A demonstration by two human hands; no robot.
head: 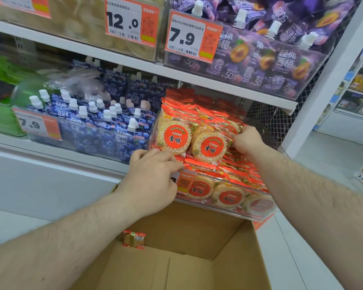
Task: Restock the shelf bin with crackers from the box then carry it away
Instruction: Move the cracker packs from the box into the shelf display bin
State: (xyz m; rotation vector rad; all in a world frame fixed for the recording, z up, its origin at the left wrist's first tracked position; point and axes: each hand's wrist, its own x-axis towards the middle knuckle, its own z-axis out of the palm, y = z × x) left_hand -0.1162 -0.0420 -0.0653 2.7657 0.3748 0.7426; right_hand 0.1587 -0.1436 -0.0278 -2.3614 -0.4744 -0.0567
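- Brown cardboard forms the open box (pixel 197 237) nearest the camera, directly below the shelf; one red-wrapped cracker packet (pixel 134 239) lies inside against its far wall.
- Just above the box, the left hand (pixel 151 176) lies on the front edge of the clear shelf bin (pixel 260 214), its fingers bent over the red packets at the bin's left front corner and covering part of the orange price tag (pixel 183 184) there; whether it grips a packet cannot be told.
- The bin is heaped with crackers (pixel 210 146) in red and clear wrappers, some flat along the front, two standing upright on top.
- The right hand (pixel 246 140) reaches further in, on the right side of the heap, its fingers curled round the edge of one upright packet.
- Left of the bin, a second clear bin holds blue spouted pouches (pixel 96 122) with a 7.9 tag.
- On the shelf above, purple spouted pouches (pixel 270 55) sit behind another 7.9 tag, beside a 12.0 tag (pixel 132 19).
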